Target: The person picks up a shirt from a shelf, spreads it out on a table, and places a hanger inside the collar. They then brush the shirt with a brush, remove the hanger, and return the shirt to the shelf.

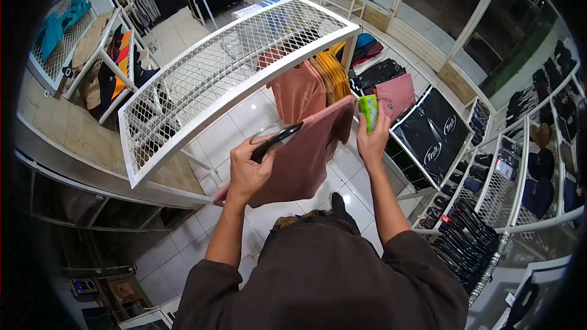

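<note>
My left hand (249, 168) is closed round a black clothes hanger (286, 134). A dusty pink T-shirt (293, 174) hangs from this hanger in front of me, above the tiled floor. In my right hand (374, 137) is a small bright green block-shaped object (369, 113), whose kind I cannot make out. That hand is raised just right of the shirt. Beyond the held shirt, another pink shirt (298, 90) and several mustard-yellow shirts (333, 73) hang beneath a white mesh-topped rack (244, 85).
To the right, a folded pink garment (396, 95) and black garments (376, 76) lie on a low display beside a black panel (435, 131) with white lettering. Many black hangers (468, 238) crowd a rail at lower right. White shelves with caps (541, 165) line the right wall.
</note>
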`<state>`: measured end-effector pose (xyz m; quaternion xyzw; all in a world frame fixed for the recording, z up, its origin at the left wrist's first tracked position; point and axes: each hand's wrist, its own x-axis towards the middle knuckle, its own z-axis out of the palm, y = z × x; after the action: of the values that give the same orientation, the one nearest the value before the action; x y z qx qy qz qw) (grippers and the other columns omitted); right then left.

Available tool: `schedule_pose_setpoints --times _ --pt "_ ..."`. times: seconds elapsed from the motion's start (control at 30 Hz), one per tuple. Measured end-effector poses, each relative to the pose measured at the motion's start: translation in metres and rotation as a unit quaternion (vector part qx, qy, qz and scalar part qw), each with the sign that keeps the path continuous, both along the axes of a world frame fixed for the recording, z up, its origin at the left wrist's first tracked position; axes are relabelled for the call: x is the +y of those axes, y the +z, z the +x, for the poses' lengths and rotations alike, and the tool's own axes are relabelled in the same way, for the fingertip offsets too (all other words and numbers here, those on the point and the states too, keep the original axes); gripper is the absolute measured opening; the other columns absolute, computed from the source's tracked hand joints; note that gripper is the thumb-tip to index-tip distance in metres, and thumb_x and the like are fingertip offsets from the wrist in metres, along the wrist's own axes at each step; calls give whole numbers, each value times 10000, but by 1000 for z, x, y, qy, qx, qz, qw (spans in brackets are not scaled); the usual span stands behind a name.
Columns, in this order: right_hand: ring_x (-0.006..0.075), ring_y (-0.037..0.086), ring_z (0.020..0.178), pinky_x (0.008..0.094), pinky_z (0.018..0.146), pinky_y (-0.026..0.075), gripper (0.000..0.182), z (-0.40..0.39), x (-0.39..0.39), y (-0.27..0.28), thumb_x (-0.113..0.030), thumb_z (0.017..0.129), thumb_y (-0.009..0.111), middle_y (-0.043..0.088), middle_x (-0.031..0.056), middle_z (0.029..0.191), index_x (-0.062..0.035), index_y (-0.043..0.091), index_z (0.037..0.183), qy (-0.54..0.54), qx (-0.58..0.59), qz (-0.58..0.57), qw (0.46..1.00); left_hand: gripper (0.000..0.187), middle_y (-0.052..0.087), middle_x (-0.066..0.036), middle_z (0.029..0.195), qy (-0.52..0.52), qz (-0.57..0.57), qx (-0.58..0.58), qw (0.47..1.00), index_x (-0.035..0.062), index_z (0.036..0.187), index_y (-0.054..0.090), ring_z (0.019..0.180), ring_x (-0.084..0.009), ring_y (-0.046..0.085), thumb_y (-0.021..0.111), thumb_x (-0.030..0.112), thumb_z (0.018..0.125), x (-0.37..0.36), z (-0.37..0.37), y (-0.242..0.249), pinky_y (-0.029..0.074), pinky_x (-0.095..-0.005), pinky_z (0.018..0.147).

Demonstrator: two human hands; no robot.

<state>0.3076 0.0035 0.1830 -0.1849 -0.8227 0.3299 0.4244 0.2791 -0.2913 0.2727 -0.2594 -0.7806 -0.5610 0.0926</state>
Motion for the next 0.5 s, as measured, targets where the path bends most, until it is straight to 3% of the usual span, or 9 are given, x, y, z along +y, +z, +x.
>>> schedule_pose_setpoints --times 0.07,0.2,0.23,0.27,0.33,0.47,0.5 --pt "400 579 1095 465 955 472 638 19 -11 38 -237 946 706 553 245 1214 13 454 1475 55 30 34 997 380 639 -119 762 -7 -44 93 995 30 1111 759 629 -206 629 649 -43 755 -3 -4 -7 487 -300 600" --pt "383 599 1107 444 950 492 641 35 -44 63 -133 842 792 581 203 1194 -111 564 1441 247 40 104 963 462 596 -94 731 -15 -94 129 987 88 1164 755 598 -262 599 669 -21 723 3 5 0 488 -348 579" --pt "382 603 1109 445 960 489 598 30 -40 53 -160 851 793 582 199 1193 -137 602 1418 229 36 71 970 492 605 -86 745 -11 -116 177 977 107 1181 751 601 -259 605 679 -17 710 2 7 0 494 -359 580" --pt "338 625 1040 404 911 511 627 22 -28 46 -168 876 768 609 199 1169 -126 557 1464 179 31 86 979 523 614 -78 759 -5 -137 225 965 126 1198 747 604 -256 611 690 -14 696 1 9 0 500 -369 581" --pt "330 630 1006 412 905 510 589 5 8 14 -157 886 752 618 204 1137 -110 577 1446 48 -5 49 998 529 612 -67 760 5 -164 240 957 142 1207 743 617 -258 620 697 18 695 -4 10 -4 503 -375 577" --pt "337 639 1024 424 933 502 553 19 8 45 -145 876 762 626 211 1141 -94 614 1406 56 -1 -19 998 519 613 -56 754 -11 -214 320 923 113 1188 753 632 -219 614 692 7 684 -7 7 -16 500 -359 567" --pt "353 636 1034 425 944 498 525 26 -6 57 -169 875 768 625 201 1138 -90 636 1377 145 10 24 989 502 604 -43 749 -22 -214 352 911 115 1180 757 633 -204 612 692 15 692 -5 8 -22 500 -349 558"
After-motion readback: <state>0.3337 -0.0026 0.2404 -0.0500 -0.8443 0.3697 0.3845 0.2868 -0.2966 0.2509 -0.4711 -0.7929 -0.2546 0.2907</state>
